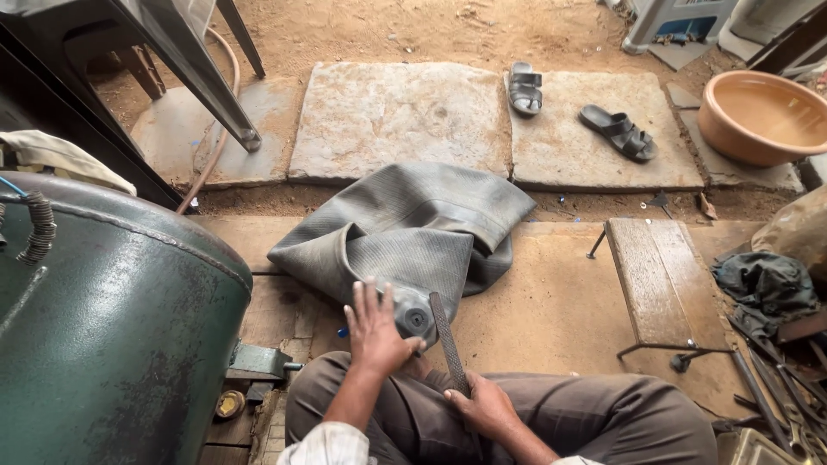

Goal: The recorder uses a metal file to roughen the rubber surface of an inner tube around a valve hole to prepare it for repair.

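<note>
while the person sits low with both knees up, the right hand (484,405) closes around the lower end of a long flat metal rasp (448,341), which slants up from the lap toward the rubber. the left hand (375,327) lies flat with its fingers spread narrow, pressing down on a folded grey rubber inner tube (413,228); a dark round patch spot sits on the fold just beside the thumb, and the rasp's upper end is touching or just over that fold. the tube sprawls across the worn wooden floor straight ahead of the knees.

to the left, close by, stands a big dark green metal tank (112,327) with a coiled spring at its upper edge and a pale cloth draped behind it. to the right lies a low wooden bench (659,280), and past it a dark rag and a heap of metal tools (775,379) at the frame edge.

farther out, flat stone slabs (396,116) cover the sandy ground. 2 dark sandals (616,131) rest apart on the slabs, and a round tan basin (762,116) sits at the far right.
</note>
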